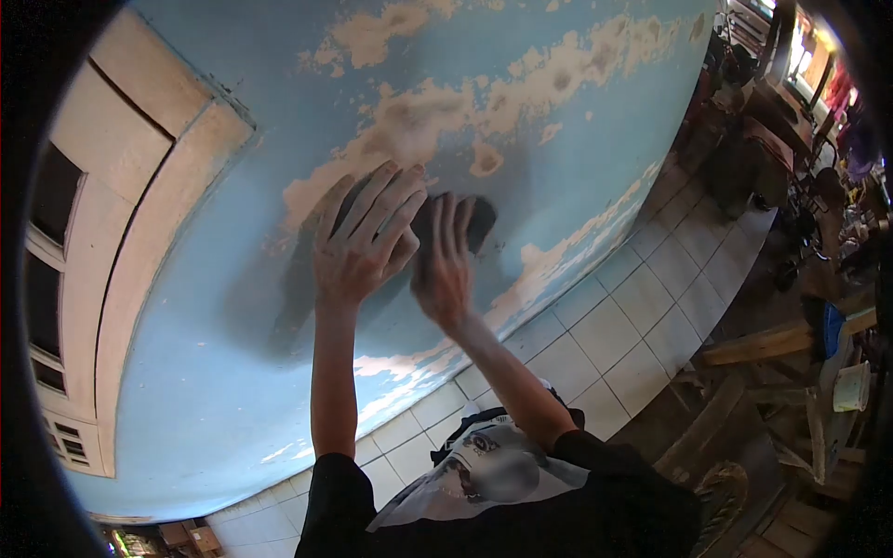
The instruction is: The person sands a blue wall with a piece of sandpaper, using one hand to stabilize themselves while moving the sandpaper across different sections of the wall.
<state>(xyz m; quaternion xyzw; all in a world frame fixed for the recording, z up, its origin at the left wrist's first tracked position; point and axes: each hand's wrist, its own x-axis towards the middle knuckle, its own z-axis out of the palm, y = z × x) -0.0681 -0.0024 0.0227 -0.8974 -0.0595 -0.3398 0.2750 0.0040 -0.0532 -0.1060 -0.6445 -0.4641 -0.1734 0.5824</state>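
Observation:
A light-blue wall (214, 307) with patches of bare plaster fills most of the view. My left hand (363, 242) lies against it with the fingers stretched and spread, dark shade showing between them. Just to the right, my right hand (445, 270) presses a dark sheet that looks like sandpaper (483, 223) to the wall. Its fingers are close together over the sheet and slightly blurred, and they cover much of it. The bare plaster patch (406, 121) begins right above my fingertips.
A cream door or window frame (139, 195) stands at the left. Pale floor tiles (605, 335) run along the wall's foot. To the right are wooden beams (758, 344), a pale container (851, 387) and dim clutter. A coil of rope (721, 498) lies at the lower right.

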